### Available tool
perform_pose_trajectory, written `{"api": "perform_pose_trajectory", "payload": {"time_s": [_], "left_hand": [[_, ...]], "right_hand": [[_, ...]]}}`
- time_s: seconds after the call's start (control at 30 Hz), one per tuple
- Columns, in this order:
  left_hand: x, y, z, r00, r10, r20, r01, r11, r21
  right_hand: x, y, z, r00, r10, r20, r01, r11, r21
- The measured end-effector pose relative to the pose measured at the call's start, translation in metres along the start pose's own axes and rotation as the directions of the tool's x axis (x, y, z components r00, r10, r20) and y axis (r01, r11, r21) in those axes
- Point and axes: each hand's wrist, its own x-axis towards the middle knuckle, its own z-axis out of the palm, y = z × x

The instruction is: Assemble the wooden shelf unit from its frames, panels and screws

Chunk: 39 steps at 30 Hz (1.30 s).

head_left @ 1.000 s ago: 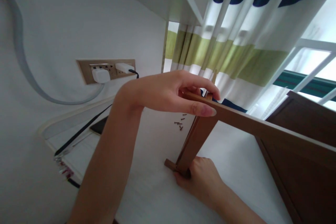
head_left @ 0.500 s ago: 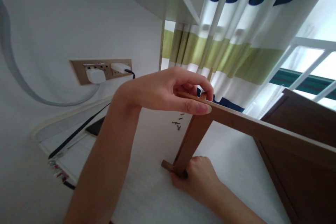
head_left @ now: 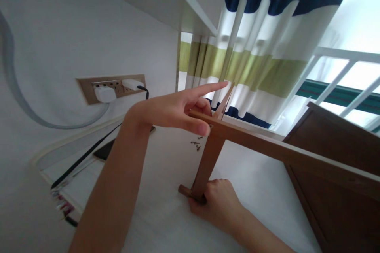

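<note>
My left hand [head_left: 175,108] is at the end of a long brown wooden rail [head_left: 261,144]. Its thumb presses the rail's near side, its middle fingers curl behind, and the index finger points straight out past a thin wooden tip. Under the rail stands an upright wooden post [head_left: 208,162] on the white surface [head_left: 166,217]. My right hand [head_left: 219,201] is closed round the foot of that post, where a short crosspiece sticks out.
Several small dark screws [head_left: 196,145] lie on the white surface behind the post. A dark brown panel [head_left: 341,146] stands at the right. A wall socket [head_left: 111,87] with plugs, a dark phone [head_left: 103,152], a striped curtain [head_left: 252,63] and a white shelf [head_left: 178,4] surround the spot.
My left index finger has lifted off the rail and now points straight out; the thumb has slid back along the rail. The view has shifted a little. My right hand stays at the post's foot.
</note>
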Motion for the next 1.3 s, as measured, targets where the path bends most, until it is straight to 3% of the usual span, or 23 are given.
{"api": "perform_pose_trajectory", "payload": {"time_s": [0.07,0.17,0.27,0.37,0.43,0.57,0.7,0.83,0.97,1.3], "left_hand": [[0.003,-0.011,-0.004,1.000,0.021,0.018,-0.019,0.993,-0.115],[0.010,-0.030,-0.005,0.996,0.068,-0.051,-0.080,0.956,-0.282],[0.011,-0.048,0.005,0.993,0.011,-0.118,-0.050,0.942,-0.333],[-0.001,-0.068,0.027,0.930,-0.127,-0.344,0.030,0.962,-0.272],[-0.015,-0.082,0.045,0.893,-0.176,-0.413,0.083,0.969,-0.233],[-0.039,-0.102,0.077,0.913,-0.186,-0.363,0.139,0.978,-0.154],[-0.046,-0.106,0.094,0.925,-0.172,-0.339,0.158,0.985,-0.068],[-0.045,-0.105,0.097,0.940,-0.106,-0.324,0.123,0.992,0.034],[-0.043,-0.107,0.099,0.944,-0.111,-0.312,0.141,0.987,0.075],[-0.040,-0.113,0.103,0.938,-0.159,-0.307,0.168,0.986,0.004]], "right_hand": [[0.000,0.000,0.000,1.000,-0.011,0.007,0.011,1.000,0.003],[0.001,0.000,-0.001,1.000,-0.005,-0.004,0.005,1.000,0.018],[0.001,0.000,-0.004,1.000,-0.014,0.002,0.014,0.999,0.030],[0.001,0.000,-0.008,1.000,-0.028,0.015,0.027,0.999,0.047],[0.000,0.001,-0.009,0.999,-0.032,-0.004,0.032,0.998,0.053],[0.000,0.001,-0.007,0.999,-0.043,-0.019,0.044,0.998,0.047],[0.001,0.002,-0.004,0.999,-0.040,0.007,0.040,0.998,0.047],[0.000,0.002,-0.003,1.000,-0.030,0.011,0.029,0.998,0.054],[0.000,0.003,-0.005,0.999,-0.044,0.009,0.043,0.997,0.065],[0.000,0.003,-0.007,0.998,-0.058,0.036,0.055,0.995,0.079]]}}
